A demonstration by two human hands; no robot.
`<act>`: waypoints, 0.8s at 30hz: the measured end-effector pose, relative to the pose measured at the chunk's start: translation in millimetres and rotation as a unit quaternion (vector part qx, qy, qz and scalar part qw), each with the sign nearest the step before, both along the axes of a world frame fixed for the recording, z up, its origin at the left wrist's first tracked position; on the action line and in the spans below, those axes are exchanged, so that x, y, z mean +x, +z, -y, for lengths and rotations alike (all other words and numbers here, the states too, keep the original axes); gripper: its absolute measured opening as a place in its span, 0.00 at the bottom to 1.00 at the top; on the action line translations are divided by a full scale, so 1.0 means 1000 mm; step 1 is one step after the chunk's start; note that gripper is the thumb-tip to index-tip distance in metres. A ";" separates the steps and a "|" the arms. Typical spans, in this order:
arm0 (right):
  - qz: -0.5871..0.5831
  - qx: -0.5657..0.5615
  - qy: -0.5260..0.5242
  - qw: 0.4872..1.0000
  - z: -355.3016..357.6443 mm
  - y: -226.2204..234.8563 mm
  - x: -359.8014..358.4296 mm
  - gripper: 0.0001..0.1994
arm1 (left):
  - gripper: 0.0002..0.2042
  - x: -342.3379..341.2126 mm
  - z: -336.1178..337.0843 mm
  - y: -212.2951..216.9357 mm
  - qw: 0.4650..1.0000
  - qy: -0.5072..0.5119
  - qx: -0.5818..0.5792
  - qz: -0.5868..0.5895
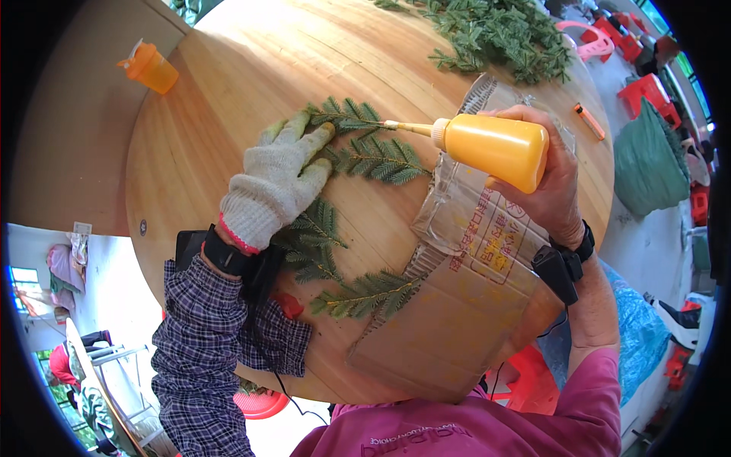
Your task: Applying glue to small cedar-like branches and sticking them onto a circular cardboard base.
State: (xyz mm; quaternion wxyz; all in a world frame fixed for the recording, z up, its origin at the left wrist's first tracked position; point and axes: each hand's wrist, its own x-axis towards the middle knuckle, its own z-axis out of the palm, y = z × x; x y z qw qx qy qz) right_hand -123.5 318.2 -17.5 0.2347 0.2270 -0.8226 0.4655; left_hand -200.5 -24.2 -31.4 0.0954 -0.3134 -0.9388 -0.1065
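Observation:
My right hand [552, 164], bare, is wrapped round a yellow squeeze bottle [491, 145] tipped on its side, its long thin nozzle pointing left. The nozzle tip meets or nearly meets the stem end of the upper green sprig [346, 116]. My left hand [278, 175] wears a whitish knit glove with yellowed fingertips. Its fingers lie spread over the leafy left end of that sprig. Just below is a second sprig [381, 158], its stem reaching a piece of cardboard. More sprigs [308, 240] lie beside my left wrist, and another sprig [369, 295] rests lower, partly on the cardboard.
The flattened cardboard [457, 305] covers the right front of the round wooden table [228, 99]. A pile of green branches [502, 34] lies at the far right. An orange cup [152, 68] stands far left; an orange marker-like stick [589, 122] lies near the right edge.

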 end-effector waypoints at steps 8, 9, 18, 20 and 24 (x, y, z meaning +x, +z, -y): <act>0.030 -0.018 -0.006 0.999 -0.009 -0.003 0.008 0.34 | 0.23 0.000 -0.001 0.003 1.000 0.003 -0.003 0.015; 0.030 -0.016 -0.006 0.999 -0.009 -0.003 0.009 0.34 | 0.23 0.000 0.000 0.003 1.000 0.002 -0.001 0.016; 0.015 -0.033 -0.002 0.999 -0.019 -0.008 0.022 0.34 | 0.23 0.002 -0.002 0.002 1.000 -0.002 -0.012 0.015; 0.032 -0.041 -0.004 0.999 -0.022 -0.006 0.025 0.33 | 0.23 0.004 -0.003 0.004 1.000 -0.001 -0.011 0.021; 0.055 0.032 -0.029 0.998 -0.033 -0.003 0.034 0.33 | 0.22 0.001 -0.005 0.007 1.000 -0.004 -0.008 0.026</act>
